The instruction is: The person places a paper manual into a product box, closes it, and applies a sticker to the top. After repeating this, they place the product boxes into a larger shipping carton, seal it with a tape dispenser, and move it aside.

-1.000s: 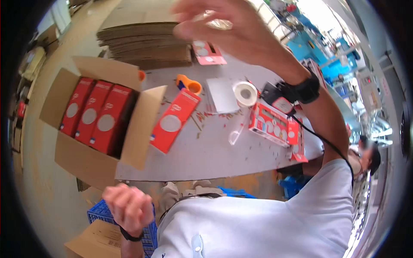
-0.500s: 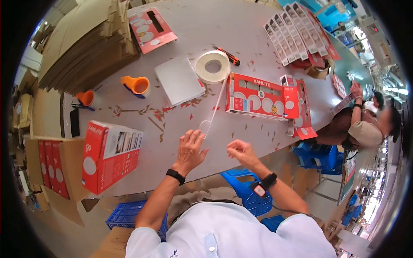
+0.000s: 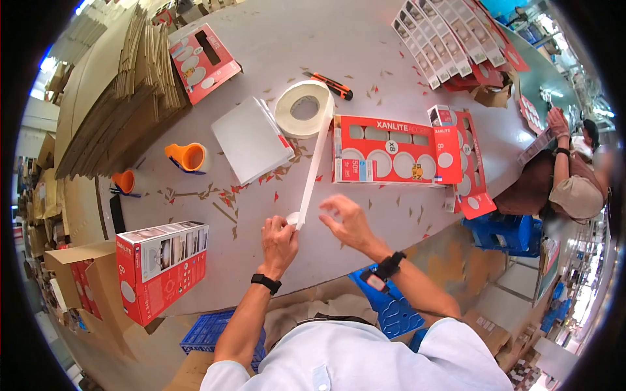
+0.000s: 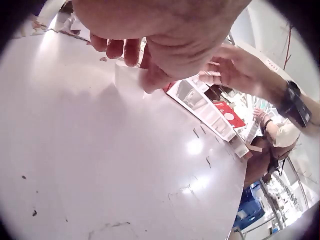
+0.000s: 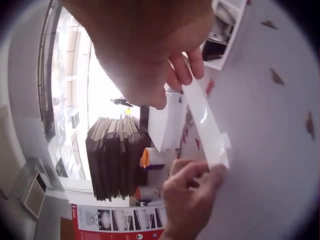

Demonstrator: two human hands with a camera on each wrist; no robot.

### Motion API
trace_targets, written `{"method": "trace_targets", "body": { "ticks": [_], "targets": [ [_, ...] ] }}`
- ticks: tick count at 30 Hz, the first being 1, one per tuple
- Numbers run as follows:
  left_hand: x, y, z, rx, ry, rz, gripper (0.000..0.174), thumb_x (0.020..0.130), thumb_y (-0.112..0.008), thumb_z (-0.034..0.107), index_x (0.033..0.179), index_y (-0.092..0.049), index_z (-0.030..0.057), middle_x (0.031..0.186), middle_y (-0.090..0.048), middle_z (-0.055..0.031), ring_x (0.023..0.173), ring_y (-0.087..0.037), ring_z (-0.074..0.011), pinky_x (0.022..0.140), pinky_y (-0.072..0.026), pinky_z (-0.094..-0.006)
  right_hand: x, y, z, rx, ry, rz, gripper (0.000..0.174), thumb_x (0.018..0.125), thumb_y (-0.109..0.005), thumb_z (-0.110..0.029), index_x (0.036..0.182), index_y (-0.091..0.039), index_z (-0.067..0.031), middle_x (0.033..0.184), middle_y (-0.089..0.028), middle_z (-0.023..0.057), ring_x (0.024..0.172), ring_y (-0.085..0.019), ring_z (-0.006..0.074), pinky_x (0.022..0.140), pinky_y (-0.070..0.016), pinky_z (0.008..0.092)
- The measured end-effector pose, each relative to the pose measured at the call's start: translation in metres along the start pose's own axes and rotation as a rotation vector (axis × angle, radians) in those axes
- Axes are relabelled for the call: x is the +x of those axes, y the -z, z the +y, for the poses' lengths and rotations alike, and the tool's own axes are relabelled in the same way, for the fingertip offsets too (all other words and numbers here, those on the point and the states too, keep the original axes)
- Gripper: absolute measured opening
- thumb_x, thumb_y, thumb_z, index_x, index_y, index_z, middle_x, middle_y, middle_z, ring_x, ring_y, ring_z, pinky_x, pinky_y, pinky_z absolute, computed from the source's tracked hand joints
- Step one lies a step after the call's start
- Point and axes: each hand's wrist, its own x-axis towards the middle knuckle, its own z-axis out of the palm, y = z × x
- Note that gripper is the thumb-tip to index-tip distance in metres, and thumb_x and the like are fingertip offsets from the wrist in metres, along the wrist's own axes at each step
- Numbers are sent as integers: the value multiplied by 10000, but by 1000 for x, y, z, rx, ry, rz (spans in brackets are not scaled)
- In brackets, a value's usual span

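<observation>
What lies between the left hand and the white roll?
A strip of white tape, running from the roll to the left hand, in the head view.

White tape (image 3: 314,171), red box (image 3: 385,151) with pale circles, orange-black cutter (image 3: 332,86), brown cardboard (image 3: 111,88)

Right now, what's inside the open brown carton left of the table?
Red packaging shows inside the carton. Its own cardboard covers the rest, so I can't tell how many packs it holds or see its bottom.
</observation>
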Motion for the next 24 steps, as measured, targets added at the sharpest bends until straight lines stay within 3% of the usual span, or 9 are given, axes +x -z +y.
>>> {"method": "trace_targets", "body": {
  "ticks": [2, 4, 6, 9, 12, 15, 16, 19, 24],
  "targets": [
    [4, 4, 4, 36, -51, -1, 63, 778, -784, 69, 790, -723, 64, 970, -604, -57, 991, -568, -279, 820, -446, -440, 47, 8, 8, -256, 273, 118, 301, 867, -787, -128, 1130, -674, -34, 1116, -689, 162, 1043, -680, 359, 889, -571, 444],
    [11, 8, 14, 89, -125, 14, 64, 771, -779, 65, 778, -715, 62, 970, -610, -59, 1005, -572, -274, 838, -445, -436, 104, 20, 4, -337, 245, 200, 428, 836, -814, -171, 1203, -635, -42, 1222, -654, 186, 1141, -623, 400, 978, -531, 487],
    [21, 9, 23, 89, -153, 40, 60, 764, -769, 62, 768, -709, 61, 973, -617, -59, 1027, -574, -268, 870, -439, -436, 165, 31, 6, -411, 248, 262, 478, 878, -786, -282, 1249, -646, -14, 1246, -662, 199, 1197, -635, 381, 1000, -524, 491],
    [33, 14, 39, 93, -143, 30, 72, 752, -777, 57, 779, -710, 60, 984, -632, -51, 1058, -581, -269, 919, -428, -445, 229, 35, 30, -766, 185, 280, 563, 901, -770, -366, 1297, -625, 8, 1337, -641, 219, 1262, -625, 379, 1028, -533, 463],
    [38, 20, 43, 86, -126, 12, 80, 746, -777, 51, 791, -711, 58, 985, -639, -47, 1071, -582, -272, 940, -423, -455, 264, 35, 46, -953, 107, 134, 618, 909, -769, -413, 1314, -609, 25, 1364, -644, 236, 1257, -646, 381, 1058, -529, 461],
    [38, 19, 35, 77, -93, -5, 77, 745, -771, 50, 791, -710, 55, 979, -642, -48, 1073, -583, -276, 941, -424, -458, 287, 34, 42, -885, -200, -120, 613, 911, -769, -428, 1299, -617, 22, 1282, -696, 234, 1191, -684, 384, 1101, -491, 486],
    [36, 19, 32, 73, -78, -14, 76, 745, -770, 50, 790, -710, 54, 977, -643, -49, 1074, -584, -278, 941, -424, -458, 290, 31, 53, -874, -220, -155, 630, 914, -758, -471, 1286, -624, 19, 1169, -745, 207, 1125, -714, 370, 1083, -485, 515],
    [27, 15, 17, 40, -24, -9, 80, 745, -777, 56, 792, -713, 54, 981, -657, -52, 1072, -588, -286, 936, -429, -458, 293, 32, 37, -1036, -231, -274, 633, 922, -733, -518, 1259, -641, 10, 1146, -754, 200, 1114, -721, 351, 1017, -512, 521],
    [7, 29, -1, -14, 85, -8, 73, 735, -772, 56, 785, -720, 58, 972, -663, -60, 1058, -592, -295, 915, -439, -466, 283, 34, 37, -1020, -266, -256, 664, 929, -722, -544, 1336, -596, -34, 1175, -757, 152, 1103, -735, 316, 1015, -479, 486]
  ]
}}
